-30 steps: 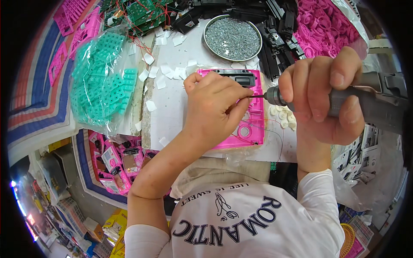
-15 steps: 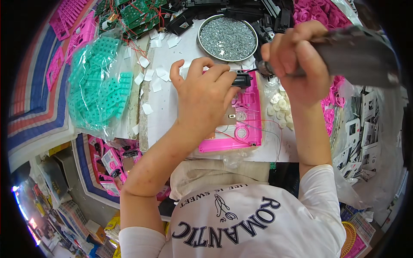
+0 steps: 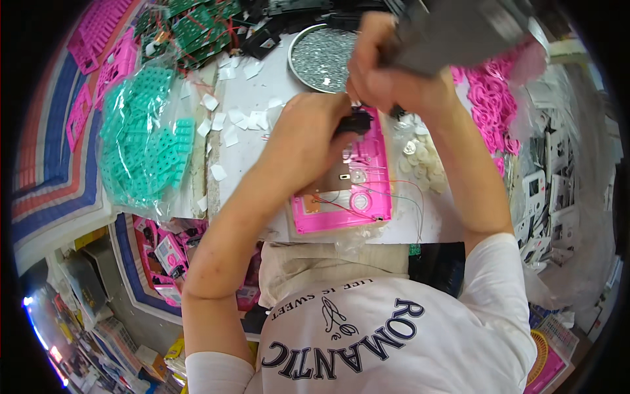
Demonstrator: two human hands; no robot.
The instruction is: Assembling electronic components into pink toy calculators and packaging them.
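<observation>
A pink plastic casing [image 3: 378, 172] lies open on the white work table, with thin wires and a flat brown piece [image 3: 333, 178] in it. My left hand [image 3: 307, 134] is closed at the casing's far end, its thumb against a black plastic part [image 3: 355, 123]. Just beyond that part, my right hand [image 3: 400, 85] grips a dark grey power screwdriver [image 3: 459, 36], blurred by motion. The fingertips of both hands nearly meet there, and the screwdriver's tip is hidden. Behind them stands a round metal dish [image 3: 291, 59] full of small screws.
To the left is a clear bag of turquoise button pieces [image 3: 141, 141], with green circuit boards [image 3: 200, 29] beyond. White paper scraps [image 3: 230, 134] lie between bag and casing. On the right are whitish discs [image 3: 420, 161], pink rings [image 3: 489, 108] and white printed pieces [image 3: 558, 190].
My right hand has swung left with the screwdriver, from beside the dish to over the casing's far end. My left hand's spread fingers have drawn in. The whole view has shifted slightly.
</observation>
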